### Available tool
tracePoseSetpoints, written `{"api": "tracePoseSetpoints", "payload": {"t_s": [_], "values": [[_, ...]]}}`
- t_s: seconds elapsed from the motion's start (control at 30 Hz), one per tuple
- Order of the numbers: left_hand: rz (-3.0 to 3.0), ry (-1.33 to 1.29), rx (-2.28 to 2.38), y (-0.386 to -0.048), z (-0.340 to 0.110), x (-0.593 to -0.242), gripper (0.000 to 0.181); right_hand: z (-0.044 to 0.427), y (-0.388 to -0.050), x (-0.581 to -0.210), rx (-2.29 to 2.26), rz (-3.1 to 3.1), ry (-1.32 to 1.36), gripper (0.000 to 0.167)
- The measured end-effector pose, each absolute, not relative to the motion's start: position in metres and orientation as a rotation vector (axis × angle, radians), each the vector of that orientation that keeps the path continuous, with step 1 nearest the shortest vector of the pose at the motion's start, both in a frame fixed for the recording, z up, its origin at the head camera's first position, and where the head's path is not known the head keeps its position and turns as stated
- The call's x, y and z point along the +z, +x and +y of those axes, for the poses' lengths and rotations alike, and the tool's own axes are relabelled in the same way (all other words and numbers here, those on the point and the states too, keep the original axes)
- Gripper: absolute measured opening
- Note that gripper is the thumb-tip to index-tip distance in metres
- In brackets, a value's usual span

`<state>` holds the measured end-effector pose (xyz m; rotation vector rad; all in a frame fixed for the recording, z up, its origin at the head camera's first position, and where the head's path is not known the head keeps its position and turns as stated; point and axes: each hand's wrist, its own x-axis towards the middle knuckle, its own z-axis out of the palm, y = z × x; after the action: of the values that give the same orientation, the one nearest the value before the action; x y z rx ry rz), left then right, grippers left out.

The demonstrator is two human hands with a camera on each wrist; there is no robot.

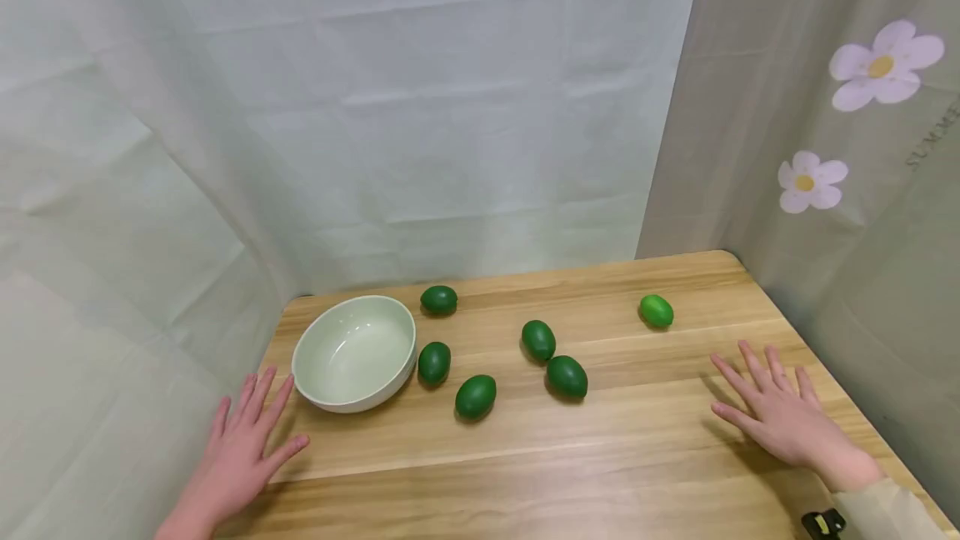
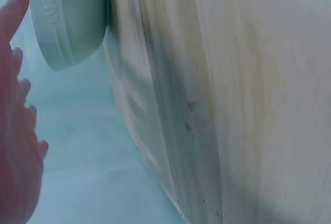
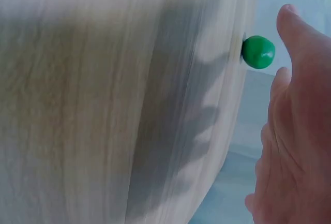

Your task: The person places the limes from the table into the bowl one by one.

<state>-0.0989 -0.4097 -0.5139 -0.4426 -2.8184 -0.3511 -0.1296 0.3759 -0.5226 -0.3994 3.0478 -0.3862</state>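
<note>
With fingers spread, my left hand (image 1: 238, 455) hovers at the table's left side, just in front of a pale green bowl (image 1: 355, 354) with nothing in it. The left wrist view shows raised lettering on the bowl's (image 2: 67, 19) outer wall. My right hand (image 1: 783, 415), also spread and holding nothing, is over the right side. Beyond it lies a small bright green lime (image 1: 657, 311), also seen in the right wrist view as a round green fruit (image 3: 258, 52). Several dark green, avocado-like fruits (image 1: 476, 397) lie between the bowl and the lime; two (image 1: 567, 377) nearly touch.
The wooden table (image 1: 637, 457) has rounded far corners. Pale curtains (image 1: 465, 123) hang behind it and on both sides; the right one carries printed white flowers (image 1: 812, 182). A dark band (image 1: 822, 523) is on the right wrist.
</note>
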Motion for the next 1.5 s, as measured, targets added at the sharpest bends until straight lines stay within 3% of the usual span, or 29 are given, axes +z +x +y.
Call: {"api": "tracePoseSetpoints", "payload": {"t_s": [0.17,0.3,0.67,1.03,1.27,1.5], "values": [[-2.643,-0.531,-0.469,-0.106,-0.408,-0.510,0.089,0.375,-0.132,-0.522,-0.464,3.038,-0.430,0.076],[-2.498,-0.625,-0.518,-0.111,-0.405,-0.505,0.069,0.374,-0.135,-0.520,-0.503,3.051,-0.440,0.074],[-2.241,-0.801,-0.585,-0.127,-0.380,-0.492,0.061,0.360,-0.147,-0.511,-0.670,3.034,-0.432,0.072],[-2.324,-0.811,-0.633,-0.130,-0.365,-0.495,0.060,0.347,-0.158,-0.507,-0.778,3.015,-0.434,0.065],[-2.318,-0.843,-0.610,-0.134,-0.366,-0.504,0.038,0.341,-0.164,-0.505,-0.813,3.015,-0.417,0.063],[-2.321,-0.862,-0.576,-0.137,-0.366,-0.506,0.055,0.338,-0.168,-0.506,-0.818,3.018,-0.403,0.063]]}}
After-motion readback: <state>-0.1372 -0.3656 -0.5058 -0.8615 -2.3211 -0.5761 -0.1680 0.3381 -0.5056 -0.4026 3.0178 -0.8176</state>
